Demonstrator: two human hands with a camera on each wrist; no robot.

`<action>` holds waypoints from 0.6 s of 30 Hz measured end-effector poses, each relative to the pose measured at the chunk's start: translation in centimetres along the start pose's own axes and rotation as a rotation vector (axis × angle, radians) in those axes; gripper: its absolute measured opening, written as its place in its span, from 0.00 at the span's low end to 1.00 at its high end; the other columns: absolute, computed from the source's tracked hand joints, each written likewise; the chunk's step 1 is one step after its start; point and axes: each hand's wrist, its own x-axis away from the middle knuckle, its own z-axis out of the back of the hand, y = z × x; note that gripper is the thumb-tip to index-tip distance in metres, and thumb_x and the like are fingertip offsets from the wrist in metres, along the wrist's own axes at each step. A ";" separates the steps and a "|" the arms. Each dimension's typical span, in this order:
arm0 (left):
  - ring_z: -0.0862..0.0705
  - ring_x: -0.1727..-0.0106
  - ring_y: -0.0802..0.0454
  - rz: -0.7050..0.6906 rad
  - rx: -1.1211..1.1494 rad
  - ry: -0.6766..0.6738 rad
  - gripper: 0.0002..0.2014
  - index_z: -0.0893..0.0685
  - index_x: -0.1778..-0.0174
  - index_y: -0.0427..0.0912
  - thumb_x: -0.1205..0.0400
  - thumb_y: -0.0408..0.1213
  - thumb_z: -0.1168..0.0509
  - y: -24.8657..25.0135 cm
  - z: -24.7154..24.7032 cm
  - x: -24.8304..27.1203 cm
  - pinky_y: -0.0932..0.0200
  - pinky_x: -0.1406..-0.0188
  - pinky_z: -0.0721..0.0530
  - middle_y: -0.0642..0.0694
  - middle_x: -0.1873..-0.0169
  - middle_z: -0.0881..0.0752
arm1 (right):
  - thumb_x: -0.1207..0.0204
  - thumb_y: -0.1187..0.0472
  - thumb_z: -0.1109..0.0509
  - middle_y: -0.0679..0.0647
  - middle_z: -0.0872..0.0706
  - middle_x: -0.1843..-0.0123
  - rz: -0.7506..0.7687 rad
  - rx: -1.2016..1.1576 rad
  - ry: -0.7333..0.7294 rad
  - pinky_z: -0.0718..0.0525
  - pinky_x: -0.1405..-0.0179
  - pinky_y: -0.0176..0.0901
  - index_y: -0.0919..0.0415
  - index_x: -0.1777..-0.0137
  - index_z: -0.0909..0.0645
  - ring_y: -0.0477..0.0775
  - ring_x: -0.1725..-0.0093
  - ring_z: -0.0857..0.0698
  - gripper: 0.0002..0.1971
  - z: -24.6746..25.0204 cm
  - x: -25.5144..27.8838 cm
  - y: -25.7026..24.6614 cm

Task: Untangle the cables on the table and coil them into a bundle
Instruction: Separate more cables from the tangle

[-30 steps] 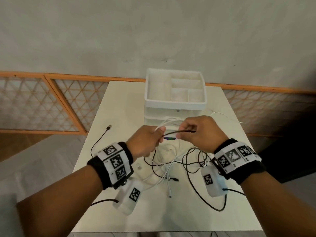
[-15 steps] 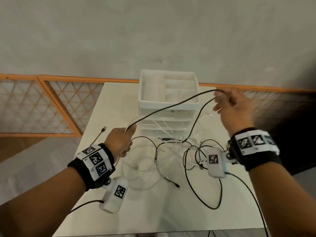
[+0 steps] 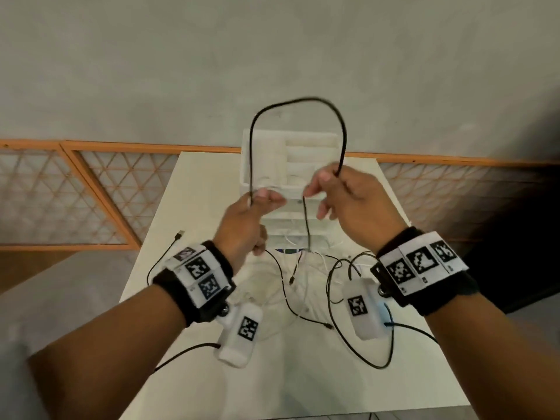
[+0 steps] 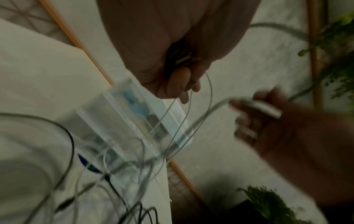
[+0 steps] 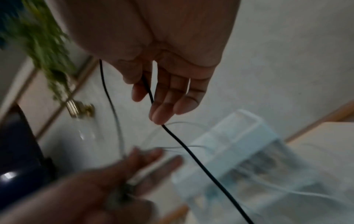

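A black cable (image 3: 298,100) arches up in a loop between my two raised hands. My left hand (image 3: 265,199) grips one side of the loop, with thin white cables (image 4: 210,91) trailing from its curled fingers (image 4: 184,84). My right hand (image 3: 316,184) pinches the other side between thumb and forefinger; its other fingers (image 5: 182,98) hang loosely straight. From that pinch the black cable (image 5: 191,151) drops to a tangle of black and white cables (image 3: 303,283) on the white table (image 3: 303,374).
A white drawer organizer (image 3: 309,147) stands at the table's far middle, just behind my hands. A black lead with a USB plug (image 3: 180,234) lies at the table's left edge. Orange lattice panels (image 3: 91,192) line the wall behind.
My hands, spread wide half a second ago with the black cable stretched between them, have come close together and risen. The cable between them now bows upward in a loop.
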 end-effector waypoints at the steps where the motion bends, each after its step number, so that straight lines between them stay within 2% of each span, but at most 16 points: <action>1: 0.35 0.84 0.55 0.001 -0.016 -0.050 0.14 0.16 0.52 0.46 0.11 0.47 0.44 -0.4 -1.4 0.0 0.64 0.84 0.34 0.53 0.45 0.09 | 0.12 0.52 0.43 0.49 0.09 0.52 0.035 -0.066 0.052 0.18 0.64 0.45 0.51 0.56 0.19 0.55 0.67 0.11 0.14 0.1 -0.5 -1.3; 3: 0.34 0.84 0.54 0.028 -0.058 -0.132 0.17 0.17 0.53 0.44 0.10 0.48 0.47 -1.8 -3.5 0.1 0.63 0.84 0.32 0.50 0.50 0.08 | 0.11 0.54 0.43 0.51 0.08 0.51 0.068 -0.179 0.151 0.18 0.67 0.48 0.49 0.56 0.19 0.56 0.68 0.11 0.14 0.7 -1.3 -3.0; 6: 0.35 0.85 0.54 0.114 -0.160 -0.225 0.17 0.21 0.58 0.41 0.09 0.43 0.49 -4.5 -3.7 0.1 0.64 0.85 0.36 0.43 0.67 0.11 | 0.11 0.57 0.44 0.52 0.08 0.49 0.074 -0.244 0.298 0.20 0.70 0.46 0.51 0.52 0.19 0.55 0.69 0.12 0.12 2.1 -1.6 -3.4; 8: 0.31 0.85 0.52 0.145 -0.343 -0.233 0.18 0.21 0.61 0.42 0.10 0.46 0.48 -6.6 -2.0 -0.2 0.64 0.86 0.35 0.46 0.74 0.17 | 0.12 0.60 0.44 0.54 0.08 0.48 0.026 -0.288 0.415 0.23 0.74 0.43 0.52 0.50 0.19 0.54 0.71 0.14 0.12 3.5 -1.8 -1.9; 10: 0.27 0.83 0.49 0.168 -0.526 -0.223 0.19 0.20 0.63 0.43 0.12 0.49 0.46 -8.1 0.4 -0.4 0.65 0.87 0.33 0.50 0.78 0.20 | 0.13 0.60 0.44 0.55 0.07 0.52 -0.067 -0.315 0.513 0.25 0.77 0.40 0.52 0.51 0.18 0.53 0.73 0.16 0.13 4.9 -1.9 0.3; 12: 0.28 0.85 0.50 0.174 -0.662 -0.262 0.18 0.20 0.61 0.43 0.11 0.49 0.47 -8.6 2.3 -0.4 0.65 0.88 0.33 0.49 0.75 0.17 | 0.14 0.60 0.44 0.55 0.07 0.55 -0.177 -0.307 0.575 0.25 0.77 0.41 0.51 0.52 0.17 0.51 0.75 0.17 0.13 5.5 -1.6 2.5; 14: 0.28 0.87 0.50 0.167 -0.780 -0.310 0.18 0.20 0.58 0.42 0.11 0.49 0.47 -8.1 3.5 -0.3 0.64 0.88 0.32 0.47 0.68 0.10 | 0.15 0.63 0.45 0.55 0.07 0.52 -0.274 -0.290 0.606 0.25 0.75 0.43 0.51 0.51 0.18 0.50 0.75 0.17 0.14 5.2 -1.3 4.1; 16: 0.27 0.85 0.49 0.174 -0.861 -0.292 0.18 0.20 0.55 0.42 0.12 0.50 0.48 -7.6 4.3 -0.3 0.64 0.88 0.30 0.47 0.61 0.08 | 0.16 0.64 0.47 0.54 0.08 0.48 -0.336 -0.304 0.647 0.23 0.73 0.44 0.48 0.51 0.20 0.49 0.74 0.17 0.15 4.6 -1.2 4.8; 18: 0.27 0.84 0.50 0.238 -0.855 -0.248 0.18 0.20 0.55 0.42 0.12 0.51 0.48 -7.5 5.0 -0.3 0.64 0.86 0.30 0.41 0.56 0.09 | 0.17 0.65 0.48 0.52 0.08 0.46 -0.336 -0.328 0.688 0.23 0.72 0.44 0.45 0.51 0.21 0.49 0.73 0.16 0.17 4.3 -1.6 4.9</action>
